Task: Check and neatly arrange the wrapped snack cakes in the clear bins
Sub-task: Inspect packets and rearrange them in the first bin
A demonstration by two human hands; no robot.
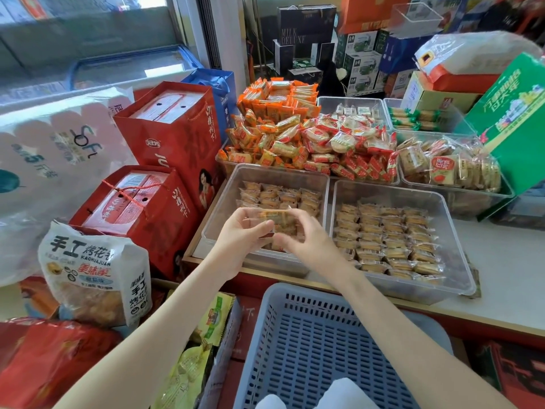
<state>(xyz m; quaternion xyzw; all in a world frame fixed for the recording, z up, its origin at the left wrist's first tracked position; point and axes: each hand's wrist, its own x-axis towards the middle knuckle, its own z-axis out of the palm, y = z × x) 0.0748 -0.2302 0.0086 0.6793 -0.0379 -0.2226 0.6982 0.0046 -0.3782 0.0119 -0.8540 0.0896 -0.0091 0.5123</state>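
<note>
Head-camera view looking down at a shop surface (507, 270) crowded with packaged snacks. 2 bare arms reach forward from the near edge.

The left hand (240, 231) and the right hand (306, 242) meet above the near half of the left clear bin (218, 208). Together they hold 1 wrapped snack cake (272, 216), golden-brown inside clear film. The fingers of both hands are curled and pinch the wrapper, the left hand at its left end and the right hand at its right end. The cake sits roughly level between them, raised above the bin's contents.

Beneath and beyond the hands, the left clear bin holds short rows of cakes (280, 196) toward its far side. Just beside it on the right, the right clear bin (463, 270) holds long rows of cakes (386, 237), the same kind, lined up edge to edge across most of its floor.

Farther back, more clear bins are heaped with orange packets (274, 134) and red packets (354, 146). At the far right a green carton (513, 119) leans tilted over another bin.

To the left of the bins stand 2 red gift bags (174, 137). Nearer on the left lies a white bag of baked rolls (94, 273). A blue slotted basket (324, 335) sits nearest, between the arms.
</note>
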